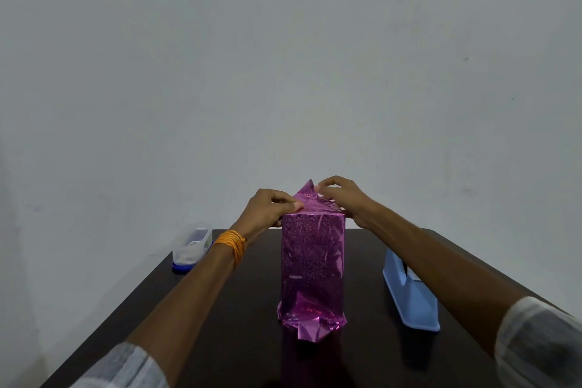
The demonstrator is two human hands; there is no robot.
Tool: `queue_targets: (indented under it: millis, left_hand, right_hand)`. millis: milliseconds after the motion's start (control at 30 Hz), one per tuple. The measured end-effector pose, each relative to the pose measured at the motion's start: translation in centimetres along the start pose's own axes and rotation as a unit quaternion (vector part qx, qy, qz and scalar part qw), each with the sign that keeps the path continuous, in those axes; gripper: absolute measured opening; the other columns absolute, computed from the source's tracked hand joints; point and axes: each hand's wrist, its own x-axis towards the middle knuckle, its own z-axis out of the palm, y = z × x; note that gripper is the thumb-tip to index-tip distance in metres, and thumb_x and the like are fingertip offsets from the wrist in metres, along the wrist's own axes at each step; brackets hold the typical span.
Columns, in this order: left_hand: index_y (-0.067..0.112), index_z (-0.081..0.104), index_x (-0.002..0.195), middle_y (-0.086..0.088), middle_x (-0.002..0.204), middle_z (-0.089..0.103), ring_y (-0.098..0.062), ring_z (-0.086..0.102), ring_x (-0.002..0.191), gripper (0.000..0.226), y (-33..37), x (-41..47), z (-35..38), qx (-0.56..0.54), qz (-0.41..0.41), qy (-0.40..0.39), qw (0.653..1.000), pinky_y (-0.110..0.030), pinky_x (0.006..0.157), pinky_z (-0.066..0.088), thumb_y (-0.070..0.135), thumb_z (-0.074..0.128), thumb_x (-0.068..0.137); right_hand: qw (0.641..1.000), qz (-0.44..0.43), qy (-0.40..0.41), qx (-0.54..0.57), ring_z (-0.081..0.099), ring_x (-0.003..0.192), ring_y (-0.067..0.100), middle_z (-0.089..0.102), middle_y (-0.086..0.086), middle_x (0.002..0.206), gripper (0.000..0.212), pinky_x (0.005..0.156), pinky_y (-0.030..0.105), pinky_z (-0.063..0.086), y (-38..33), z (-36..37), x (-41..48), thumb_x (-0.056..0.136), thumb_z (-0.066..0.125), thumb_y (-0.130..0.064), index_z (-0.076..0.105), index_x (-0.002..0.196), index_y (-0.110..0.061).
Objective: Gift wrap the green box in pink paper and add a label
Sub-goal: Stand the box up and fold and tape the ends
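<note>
A tall box stands upright in the middle of the dark table, fully covered in shiny pink paper [310, 261]; no green shows. Loose paper is crumpled at its base and rises in a pointed flap at its top. My left hand [269, 208] pinches the paper at the top left edge of the box. On the top right, my right hand [341, 195] presses the folded flap with its fingers. No label is visible.
A clear plastic container with a blue lid [191, 246] lies at the table's far left corner. A light blue tape dispenser [409, 293] stands to the right of the box. The dark table [220, 340] meets a plain grey wall behind.
</note>
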Motion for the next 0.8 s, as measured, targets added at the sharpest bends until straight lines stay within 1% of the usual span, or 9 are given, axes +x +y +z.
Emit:
queue_targets:
  millis: [100,167,300,367,467,533,633,700,800]
  left_hand:
    - [0.011,0.077,0.097,-0.005,0.092,0.071,-0.017,0.063,0.083,0.018,0.3,0.1,0.1,0.012,0.001,0.003,1.000,-0.022,0.064,0.052,0.025,0.073,0.086]
    - [0.010,0.077,0.098,-0.004,0.092,0.071,-0.015,0.062,0.080,0.018,0.4,0.1,0.2,0.013,0.000,0.002,1.000,-0.020,0.062,0.050,0.024,0.073,0.087]
    - [0.010,0.077,0.100,-0.005,0.095,0.071,-0.014,0.061,0.080,0.020,0.5,-0.1,0.3,0.020,0.005,0.010,1.000,-0.020,0.060,0.048,0.024,0.072,0.087]
    - [0.009,0.076,0.101,-0.004,0.095,0.070,-0.014,0.061,0.080,0.021,0.7,-0.3,0.3,0.034,0.007,0.017,0.999,-0.020,0.059,0.048,0.024,0.071,0.088]
    - [0.010,0.076,0.102,-0.001,0.094,0.069,-0.014,0.060,0.079,0.023,1.0,-0.6,0.4,0.056,0.015,0.025,0.998,-0.019,0.056,0.047,0.028,0.069,0.090]
    - [0.014,0.076,0.101,0.001,0.101,0.070,-0.015,0.059,0.082,0.026,1.3,-0.8,0.5,0.080,0.022,0.023,0.996,-0.019,0.053,0.045,0.034,0.062,0.094]
    - [0.018,0.076,0.100,0.003,0.115,0.065,-0.014,0.056,0.092,0.036,2.1,-0.8,0.5,0.133,0.015,0.002,0.991,-0.021,0.065,0.043,0.037,0.046,0.101]
    - [0.019,0.074,0.105,0.001,0.119,0.066,-0.015,0.057,0.103,0.035,2.5,-0.7,0.4,0.165,0.023,-0.004,0.986,-0.025,0.078,0.042,0.038,0.045,0.101]
    - [0.017,0.073,0.108,0.000,0.114,0.068,-0.011,0.057,0.098,0.029,3.1,-0.7,0.0,0.223,0.070,0.072,0.970,-0.023,0.082,0.040,0.033,0.051,0.100]
  right_hand:
    - [0.999,0.025,-0.005,0.037,0.066,0.096,0.021,0.065,0.011,0.115,0.039,0.072,0.030,0.053,-0.1,-1.3,-0.7,0.090,0.071,-0.037,0.059,0.119,-0.013]
    - [0.999,0.020,-0.021,0.038,0.066,0.094,0.021,0.066,0.009,0.113,0.042,0.070,0.028,0.052,0.0,-1.5,-1.3,0.087,0.075,-0.031,0.059,0.120,-0.011]
    - [0.999,0.008,-0.018,0.032,0.067,0.082,0.017,0.066,0.012,0.109,0.044,0.057,0.021,0.051,-0.1,-0.9,-1.7,0.083,0.080,-0.016,0.058,0.120,-0.009]
    - [1.000,0.009,-0.006,0.025,0.067,0.083,0.020,0.065,0.013,0.108,0.046,0.059,0.025,0.054,-0.1,-0.4,-1.6,0.080,0.081,-0.010,0.058,0.120,-0.010]
    - [0.999,0.015,0.010,0.033,0.066,0.083,0.022,0.066,0.013,0.102,0.046,0.069,0.033,0.057,0.3,0.1,-0.9,0.076,0.081,-0.001,0.061,0.117,-0.009]
    - [0.998,0.026,0.007,0.048,0.067,0.085,0.025,0.067,0.016,0.106,0.047,0.076,0.038,0.058,0.4,0.1,-0.5,0.075,0.080,0.003,0.061,0.116,-0.010]
    - [0.997,0.039,-0.018,0.061,0.066,0.082,0.024,0.067,0.017,0.107,0.048,0.064,0.032,0.056,0.1,-0.1,-0.4,0.076,0.077,0.007,0.060,0.117,-0.011]
    - [0.997,0.046,-0.028,0.059,0.066,0.080,0.023,0.066,0.015,0.105,0.049,0.060,0.029,0.054,-0.1,-0.2,-0.4,0.077,0.076,0.008,0.059,0.118,-0.011]
    - [0.997,0.053,-0.035,0.053,0.066,0.086,0.024,0.065,0.016,0.111,0.049,0.064,0.030,0.055,-0.1,-0.2,-0.3,0.077,0.076,0.007,0.059,0.120,-0.011]
